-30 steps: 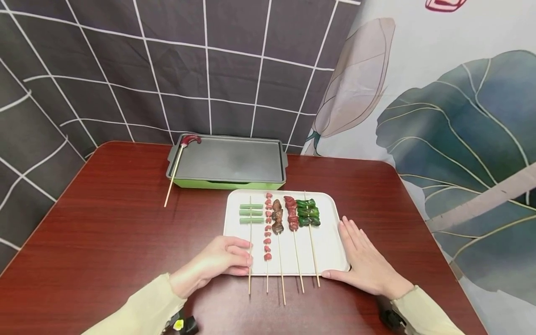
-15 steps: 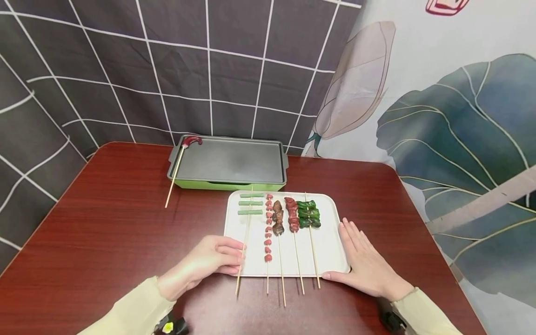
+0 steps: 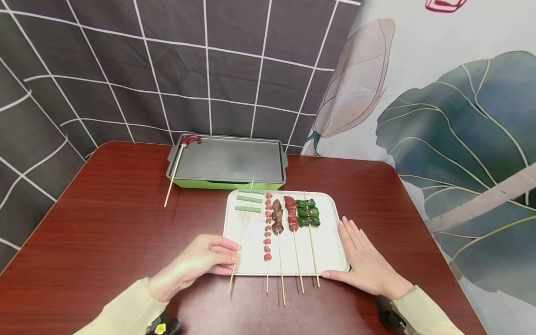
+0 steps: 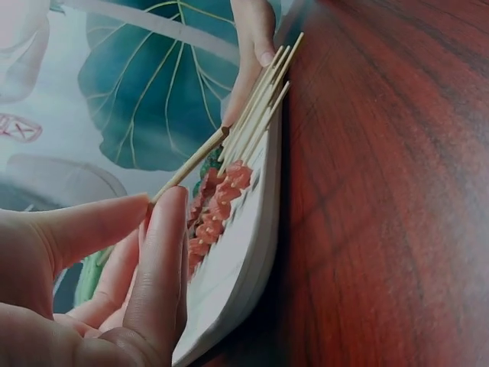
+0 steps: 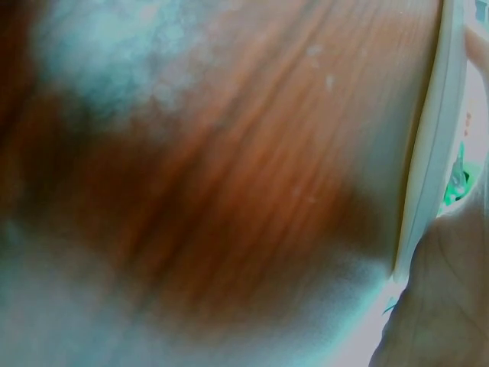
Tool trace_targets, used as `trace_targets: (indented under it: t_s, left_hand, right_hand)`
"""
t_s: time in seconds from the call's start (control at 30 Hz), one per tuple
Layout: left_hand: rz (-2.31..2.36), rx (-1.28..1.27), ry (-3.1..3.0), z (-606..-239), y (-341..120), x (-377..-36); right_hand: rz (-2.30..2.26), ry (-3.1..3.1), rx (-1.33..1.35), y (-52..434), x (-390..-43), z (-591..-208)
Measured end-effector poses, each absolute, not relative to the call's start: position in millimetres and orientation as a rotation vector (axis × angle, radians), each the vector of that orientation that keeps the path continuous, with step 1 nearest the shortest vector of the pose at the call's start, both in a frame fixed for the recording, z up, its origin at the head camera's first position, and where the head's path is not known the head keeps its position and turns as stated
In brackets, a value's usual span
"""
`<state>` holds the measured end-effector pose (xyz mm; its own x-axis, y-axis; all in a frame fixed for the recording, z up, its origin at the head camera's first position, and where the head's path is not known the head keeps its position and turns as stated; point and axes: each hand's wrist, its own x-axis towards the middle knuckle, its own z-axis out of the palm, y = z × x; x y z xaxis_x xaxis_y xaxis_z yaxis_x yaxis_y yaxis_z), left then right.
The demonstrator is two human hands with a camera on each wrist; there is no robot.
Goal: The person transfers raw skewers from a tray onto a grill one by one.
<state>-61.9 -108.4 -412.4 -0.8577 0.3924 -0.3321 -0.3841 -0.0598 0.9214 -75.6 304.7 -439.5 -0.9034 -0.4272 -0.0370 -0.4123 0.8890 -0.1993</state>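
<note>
My left hand (image 3: 206, 258) pinches the stick of a skewer of green vegetable pieces (image 3: 248, 209) between thumb and fingers. In the left wrist view the stick (image 4: 191, 162) tilts up above a white tray (image 4: 256, 252). That skewer slants over the left part of the tray (image 3: 331, 242) in the head view. My right hand (image 3: 368, 265) lies with straight fingers along the tray's right edge, thumb at the near corner. On the tray lie a skewer of small red pieces (image 3: 267, 228), a brown meat skewer (image 3: 278, 217), a red meat skewer (image 3: 291, 214) and a dark green vegetable skewer (image 3: 308, 213).
Behind the tray stands a green-based griddle (image 3: 232, 160) with a dark flat plate. One dark red skewer (image 3: 177, 167) rests over its left end, its stick overhanging the brown table (image 3: 125, 223). A grid-patterned cloth (image 3: 167, 70) hangs at the back.
My left hand has moved left, carrying the green vegetable skewer up and away from the row of skewers, so it now slants. My right hand has stayed at the tray's edge.
</note>
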Motion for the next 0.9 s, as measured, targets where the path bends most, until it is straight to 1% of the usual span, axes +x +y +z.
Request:
trace_targets:
  t_s: [0.23, 0.67, 0.9]
  left_hand:
    - [1.990, 0.071, 1.750, -403.6, -114.8, -65.9]
    - [2.012, 0.071, 1.870, -385.0, -133.1, -80.4]
    - [2.077, 0.060, 1.928, -364.4, -147.2, -96.1]
  right_hand:
    - [-0.287, 2.981, -0.672, 303.0, -77.9, -437.1]
    - [-0.272, 2.982, -0.660, 302.7, -77.9, -437.0]
    - [-0.277, 2.973, -0.640, 303.8, -76.3, -438.0]
